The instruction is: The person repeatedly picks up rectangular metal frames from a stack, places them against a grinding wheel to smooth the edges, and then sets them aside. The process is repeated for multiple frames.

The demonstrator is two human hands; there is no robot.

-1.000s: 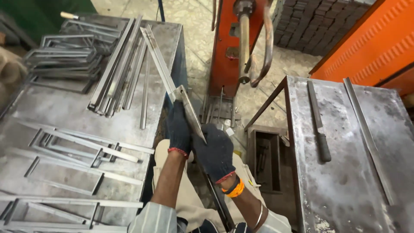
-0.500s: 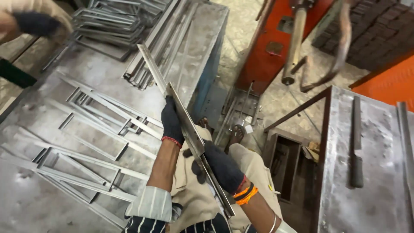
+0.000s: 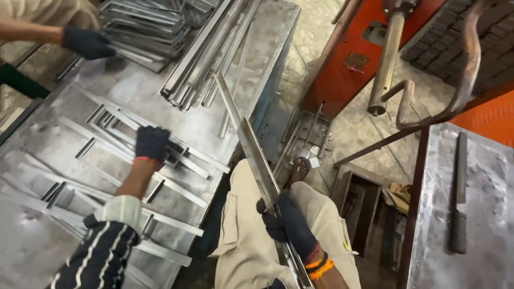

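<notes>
My right hand [image 3: 286, 222], in a dark glove, grips a long flat steel strip [image 3: 251, 147] that slants up and left over my lap toward the table edge. My left hand [image 3: 151, 143], also gloved, rests on the steel table [image 3: 64, 176] and touches short metal bars [image 3: 184, 155] lying there. More cut bars [image 3: 166, 222] are scattered around that hand.
Another person's gloved hand [image 3: 88, 43] reaches onto the table at the far left near stacked wire frames [image 3: 144, 27]. A bundle of long strips [image 3: 209, 59] lies at the table's back. An orange machine [image 3: 353, 59] with a lever [image 3: 386, 59] stands ahead; a second table [image 3: 471, 214] at right.
My left hand has let go of the long strip and moved left onto the table's short bars. My right hand alone holds the strip. The view has swung left.
</notes>
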